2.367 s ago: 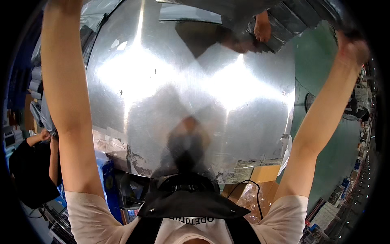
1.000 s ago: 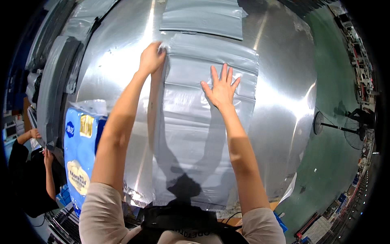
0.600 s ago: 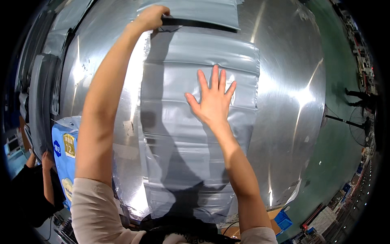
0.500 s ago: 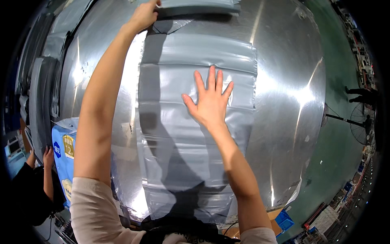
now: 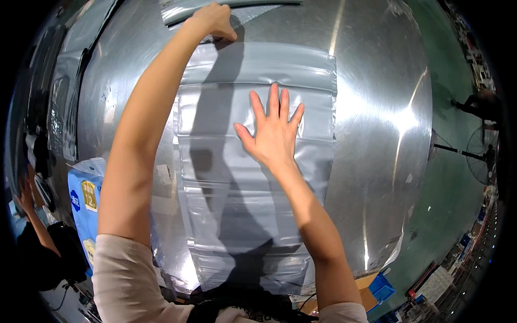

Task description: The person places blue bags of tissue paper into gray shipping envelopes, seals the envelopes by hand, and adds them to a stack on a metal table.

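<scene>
The grey plastic bag (image 5: 253, 161) lay lengthwise away from the person on the steel table (image 5: 377, 107). The right hand (image 5: 272, 132) pressed flat, fingers spread, on its middle; the left hand (image 5: 212, 19), farther out, pinched the far edge.

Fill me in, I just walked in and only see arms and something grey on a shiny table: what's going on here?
A person is working on a large grey plastic bag laid flat on a shiny metal table. The right hand lies flat on the bag with fingers spread. The left hand reaches to the bag's far end and grips its edge, near another grey bag lying beyond. A blue printed package sits at the table's left edge, and another person's hand shows there.
</scene>
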A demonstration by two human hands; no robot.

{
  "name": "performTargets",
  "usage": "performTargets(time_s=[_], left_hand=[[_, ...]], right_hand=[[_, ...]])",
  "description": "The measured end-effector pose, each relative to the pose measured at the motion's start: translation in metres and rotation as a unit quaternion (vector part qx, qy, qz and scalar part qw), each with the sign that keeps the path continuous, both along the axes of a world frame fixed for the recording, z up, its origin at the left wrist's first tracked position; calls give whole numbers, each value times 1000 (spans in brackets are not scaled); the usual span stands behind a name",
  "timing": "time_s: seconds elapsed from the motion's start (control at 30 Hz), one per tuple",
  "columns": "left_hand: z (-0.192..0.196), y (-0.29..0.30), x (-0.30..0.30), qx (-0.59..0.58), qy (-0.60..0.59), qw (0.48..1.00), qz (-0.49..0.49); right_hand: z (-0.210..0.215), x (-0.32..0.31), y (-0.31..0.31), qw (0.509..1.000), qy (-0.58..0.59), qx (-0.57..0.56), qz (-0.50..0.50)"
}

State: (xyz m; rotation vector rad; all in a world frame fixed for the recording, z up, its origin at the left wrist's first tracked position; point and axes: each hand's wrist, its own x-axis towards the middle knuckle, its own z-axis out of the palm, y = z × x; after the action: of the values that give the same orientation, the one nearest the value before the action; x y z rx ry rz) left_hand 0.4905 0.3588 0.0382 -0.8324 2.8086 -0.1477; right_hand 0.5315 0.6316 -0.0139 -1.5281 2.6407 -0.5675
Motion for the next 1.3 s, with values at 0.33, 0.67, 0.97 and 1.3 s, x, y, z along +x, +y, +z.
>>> performTargets(time_s=[0.33,0.67,0.97,1.3], left_hand=[[-53,-51,-12,-72,237,965,-80],[116,16,41,182,475,861,-6],[107,267,301,335,218,845,-354],[19,404,467,333,67,922,-184]], right_hand=[[0,0,1,1000,-20,-6,-2],[1,5,2,1000,-6,-12,-4],[34,10,78,831,-545,-98,-55],[41,93,258,802,-564,12,-197]])
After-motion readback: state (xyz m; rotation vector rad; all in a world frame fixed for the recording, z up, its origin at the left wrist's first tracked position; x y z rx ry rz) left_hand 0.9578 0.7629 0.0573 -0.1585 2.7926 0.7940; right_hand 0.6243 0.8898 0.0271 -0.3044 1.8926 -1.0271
